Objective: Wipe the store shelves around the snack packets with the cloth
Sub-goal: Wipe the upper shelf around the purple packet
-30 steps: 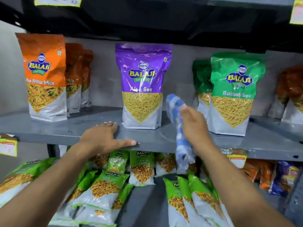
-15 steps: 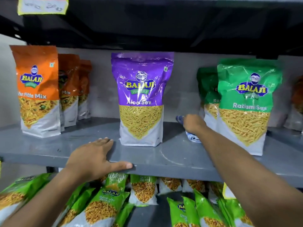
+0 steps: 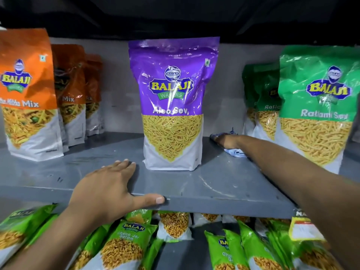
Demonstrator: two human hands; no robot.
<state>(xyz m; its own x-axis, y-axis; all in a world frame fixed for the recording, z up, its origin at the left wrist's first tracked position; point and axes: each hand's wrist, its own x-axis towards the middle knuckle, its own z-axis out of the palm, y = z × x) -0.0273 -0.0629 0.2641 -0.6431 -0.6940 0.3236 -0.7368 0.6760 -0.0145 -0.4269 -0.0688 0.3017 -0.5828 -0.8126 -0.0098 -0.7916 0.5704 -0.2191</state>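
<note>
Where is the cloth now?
The cloth lies on the grey shelf, right of centre, under the right hand, between the purple packet and the green packets.

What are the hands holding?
The right hand presses the blue cloth onto the shelf, bunched beneath it. The left hand holds nothing, resting on the shelf edge.

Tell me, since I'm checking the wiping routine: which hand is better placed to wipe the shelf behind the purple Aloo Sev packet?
Right. The right hand already presses the blue cloth on the grey shelf beside the purple Aloo Sev packet. The left hand is empty, braced on the shelf's front edge.
</note>
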